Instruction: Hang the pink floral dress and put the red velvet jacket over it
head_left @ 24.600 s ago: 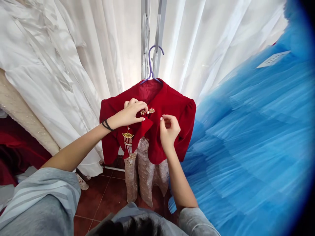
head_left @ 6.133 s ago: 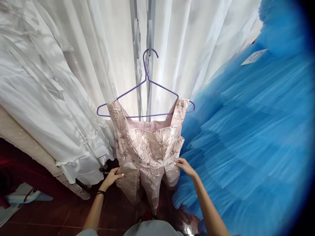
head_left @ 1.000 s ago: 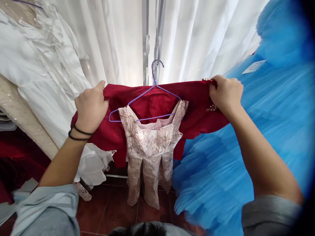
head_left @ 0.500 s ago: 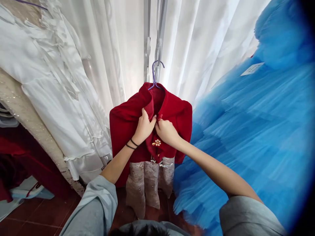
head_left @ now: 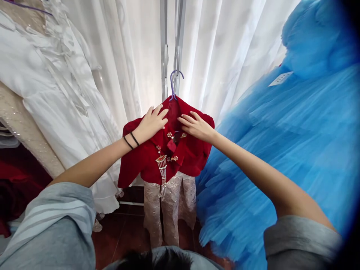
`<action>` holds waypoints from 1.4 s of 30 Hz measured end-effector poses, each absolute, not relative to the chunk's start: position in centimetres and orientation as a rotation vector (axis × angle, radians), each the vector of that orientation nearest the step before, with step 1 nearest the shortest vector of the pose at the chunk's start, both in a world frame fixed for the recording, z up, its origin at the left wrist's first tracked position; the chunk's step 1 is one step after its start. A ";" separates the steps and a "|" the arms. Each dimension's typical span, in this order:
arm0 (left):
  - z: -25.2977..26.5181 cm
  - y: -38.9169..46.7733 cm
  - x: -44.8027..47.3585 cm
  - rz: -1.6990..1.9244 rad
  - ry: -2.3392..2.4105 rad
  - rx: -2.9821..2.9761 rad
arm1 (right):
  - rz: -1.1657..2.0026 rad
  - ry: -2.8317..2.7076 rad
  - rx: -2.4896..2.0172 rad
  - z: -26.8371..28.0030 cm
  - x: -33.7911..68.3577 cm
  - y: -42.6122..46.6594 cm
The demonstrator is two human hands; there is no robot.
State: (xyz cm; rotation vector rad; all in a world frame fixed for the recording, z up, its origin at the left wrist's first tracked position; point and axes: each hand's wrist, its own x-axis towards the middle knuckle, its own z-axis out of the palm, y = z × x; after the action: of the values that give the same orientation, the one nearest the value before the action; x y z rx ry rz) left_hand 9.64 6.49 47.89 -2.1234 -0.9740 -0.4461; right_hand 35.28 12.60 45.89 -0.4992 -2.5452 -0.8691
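A red velvet jacket hangs on a purple hanger in front of me. My left hand lies on its left shoulder and collar side, fingers spread over the cloth. On the other collar side rests my right hand, its fingers stretched out and slightly apart. Below my hands, jewelled flower fastenings sit along the front, which gapes in the upper part. A beaded tassel ornament dangles from the left front panel. The thumbs are mostly hidden.
Pale shiny patterned cloth hangs below the jacket. A white dress is at the left, and a large blue tulle dress fills the right. White curtains and a grey metal stand are behind.
My hands have let go of the jacket's front edges and moved up and apart onto its collar sides. The front fastenings and the tassel now show, and the jacket looks flatter.
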 end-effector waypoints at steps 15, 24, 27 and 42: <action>48.9 11.3 5.6 -0.932 -1.128 -2.392 | 0.171 -2.098 -0.649 48.1 35.5 16.1; 51.4 13.3 6.6 -1.306 -1.711 -2.325 | -0.350 -2.081 -0.915 50.9 33.4 15.1; 49.7 11.8 7.8 -1.061 -1.474 -2.131 | -0.589 -2.097 -0.925 47.6 32.4 13.8; 47.1 8.3 11.9 -0.013 -0.942 -2.292 | -0.457 -1.826 -1.287 32.0 32.4 7.0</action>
State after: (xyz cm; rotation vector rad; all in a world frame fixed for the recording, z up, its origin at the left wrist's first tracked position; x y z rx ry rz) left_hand 11.89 8.34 47.09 -2.2920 -0.9423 -0.0126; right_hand 32.44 6.97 31.99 -1.2866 -1.8256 -0.4567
